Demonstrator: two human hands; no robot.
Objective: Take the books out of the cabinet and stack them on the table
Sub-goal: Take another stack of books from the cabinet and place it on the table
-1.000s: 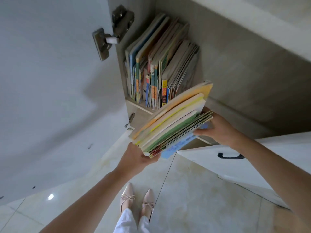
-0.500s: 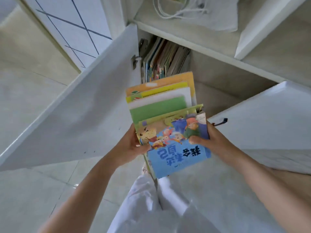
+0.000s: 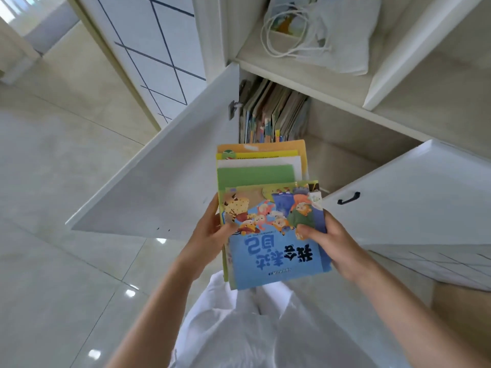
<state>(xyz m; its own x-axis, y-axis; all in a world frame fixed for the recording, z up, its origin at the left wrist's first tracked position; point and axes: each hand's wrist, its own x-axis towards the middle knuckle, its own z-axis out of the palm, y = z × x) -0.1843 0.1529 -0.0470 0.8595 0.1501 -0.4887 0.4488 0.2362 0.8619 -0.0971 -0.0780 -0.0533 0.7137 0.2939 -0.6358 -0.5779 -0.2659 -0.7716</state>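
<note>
Between the two open cabinet doors [image 3: 164, 181], above the tiled floor [image 3: 53, 208], a fanned bundle of books [image 3: 265, 208] is held in front of the body, well clear of the cabinet [image 3: 345, 155]. No counter is in view, so the bundle would have to be carried some way before it can be stacked.

The covers look thin and glossy, and the bundle is already stepped, with the orange and green books jutting out at the far end. A slip is judged the main risk: if the bundle is tilted or the grip eased, the far books could slide out and drop to the floor. The right door, close beside the right hand, could also be knocked in turning.

The left hand [image 3: 210, 235] is curled round the left edge, thumb laid on the blue cover. The right hand [image 3: 334, 248] grips the right edge, thumb pressed on top, its other fingers hidden beneath. More books [image 3: 271, 112] stand upright on the cabinet shelf.
</note>
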